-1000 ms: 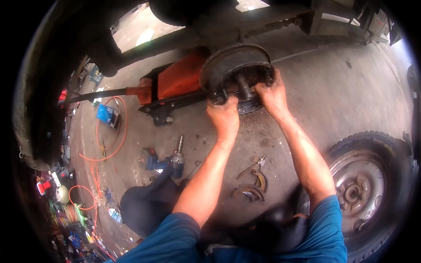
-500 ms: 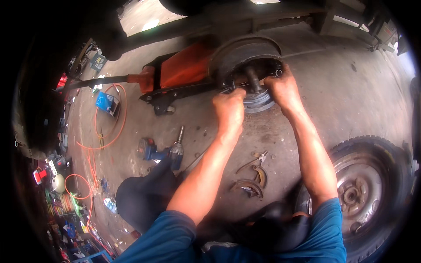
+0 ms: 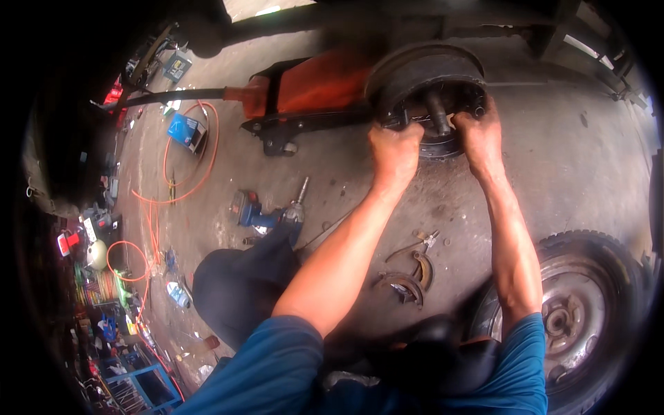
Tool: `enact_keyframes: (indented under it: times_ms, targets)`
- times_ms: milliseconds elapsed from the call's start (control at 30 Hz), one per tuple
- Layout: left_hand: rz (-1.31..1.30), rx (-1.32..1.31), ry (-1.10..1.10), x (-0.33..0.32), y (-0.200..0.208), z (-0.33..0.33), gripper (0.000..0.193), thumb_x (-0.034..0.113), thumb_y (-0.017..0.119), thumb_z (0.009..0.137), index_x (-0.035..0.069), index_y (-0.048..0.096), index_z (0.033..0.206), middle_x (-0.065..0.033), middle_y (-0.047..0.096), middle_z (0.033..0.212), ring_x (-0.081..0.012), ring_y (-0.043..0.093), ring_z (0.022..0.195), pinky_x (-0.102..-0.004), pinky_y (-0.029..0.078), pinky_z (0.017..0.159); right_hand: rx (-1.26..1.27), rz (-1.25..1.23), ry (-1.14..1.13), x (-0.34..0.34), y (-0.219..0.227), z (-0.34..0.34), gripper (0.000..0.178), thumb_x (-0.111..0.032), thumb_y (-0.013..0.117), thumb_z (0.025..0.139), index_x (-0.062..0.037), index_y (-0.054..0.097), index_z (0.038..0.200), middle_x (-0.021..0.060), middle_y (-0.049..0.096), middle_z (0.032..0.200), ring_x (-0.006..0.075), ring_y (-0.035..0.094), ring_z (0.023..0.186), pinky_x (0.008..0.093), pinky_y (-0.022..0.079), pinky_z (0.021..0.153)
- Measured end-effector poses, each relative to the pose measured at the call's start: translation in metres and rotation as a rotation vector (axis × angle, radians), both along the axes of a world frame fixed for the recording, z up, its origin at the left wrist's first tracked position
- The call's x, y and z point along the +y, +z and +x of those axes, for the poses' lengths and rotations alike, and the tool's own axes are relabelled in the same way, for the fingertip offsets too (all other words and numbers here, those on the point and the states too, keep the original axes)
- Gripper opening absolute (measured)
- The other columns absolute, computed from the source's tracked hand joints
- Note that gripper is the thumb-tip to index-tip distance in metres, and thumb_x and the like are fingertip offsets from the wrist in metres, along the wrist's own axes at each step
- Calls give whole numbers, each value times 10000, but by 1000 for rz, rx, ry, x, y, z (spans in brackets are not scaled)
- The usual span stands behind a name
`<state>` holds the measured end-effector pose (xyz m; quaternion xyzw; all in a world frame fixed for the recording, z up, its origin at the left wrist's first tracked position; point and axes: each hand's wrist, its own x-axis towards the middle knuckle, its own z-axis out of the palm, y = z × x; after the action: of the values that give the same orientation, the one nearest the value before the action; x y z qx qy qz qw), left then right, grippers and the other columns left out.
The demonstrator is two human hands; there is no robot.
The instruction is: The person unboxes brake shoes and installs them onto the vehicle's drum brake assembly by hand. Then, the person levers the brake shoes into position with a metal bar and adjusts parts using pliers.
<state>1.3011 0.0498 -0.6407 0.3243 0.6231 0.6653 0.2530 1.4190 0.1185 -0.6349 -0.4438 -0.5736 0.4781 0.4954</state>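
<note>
A dark drum brake assembly (image 3: 425, 61) with a central spindle (image 3: 437, 114) is in front of me at the upper middle. My left hand (image 3: 398, 155) grips its lower left side, the fingers curled and the thumb on top. On the opposite side my right hand (image 3: 482, 142) is closed, its thumb pointing in toward the spindle. My fingertips are hidden in shadow behind the parts. Below, on the floor between my forearms, lie curved brake shoes (image 3: 423, 271) and what looks like a pair of pliers (image 3: 431, 239).
A red floor jack (image 3: 321, 79) stands left of the brake. Nearer lies a blue cordless impact wrench (image 3: 293, 211). A wheel with its tyre (image 3: 588, 311) is at the right. Leftward are an orange hose (image 3: 216, 149), a blue box (image 3: 185, 130) and a blue-framed rack (image 3: 149, 384).
The view has shifted, so the brake, jack and floor things sit further right in the picture, most of them higher too. Both hands stay at the brake's sides, with little change in grip.
</note>
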Motion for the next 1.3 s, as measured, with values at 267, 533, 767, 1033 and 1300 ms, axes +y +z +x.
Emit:
enact_keyframes:
  times_ms: [267,533,767,1033,1300]
  targets:
    - [-132,290,207,-1,-13,-3,720,150,666,641,-100,325,1224,-290,535,1088,-389,539,1022,-404,413,909,55,-8,-13,2,-9,-3,519,-182,632,766,58,462,1194,171,597,1090,232,582,976,316,461,847]
    - [-42,135,57,0,2,-5,656,110,634,655,-83,339,1209,-246,527,1059,-330,537,1021,-364,401,929,40,58,-53,6,-18,-3,498,-61,564,703,69,469,1174,163,598,1041,220,580,934,312,462,830]
    - [-31,268,48,1,-4,-6,644,125,644,672,-87,342,1200,-240,541,1051,-320,549,1002,-372,415,906,59,77,-13,9,-24,-1,566,-242,715,772,39,449,1185,146,603,1060,200,575,959,314,462,833]
    - [-10,276,20,5,-18,-8,595,136,645,715,-54,399,1223,-251,453,1179,-348,474,1112,-404,359,968,1,79,-72,12,-25,1,442,-45,566,730,54,489,1153,155,591,1062,212,564,977,307,448,856]
    - [31,354,18,3,-20,-10,621,180,658,751,-20,398,1279,-263,410,1228,-377,450,1156,-425,354,975,-40,199,-95,12,-37,-3,437,-163,569,819,15,458,1202,174,580,1122,271,561,1043,341,438,879]
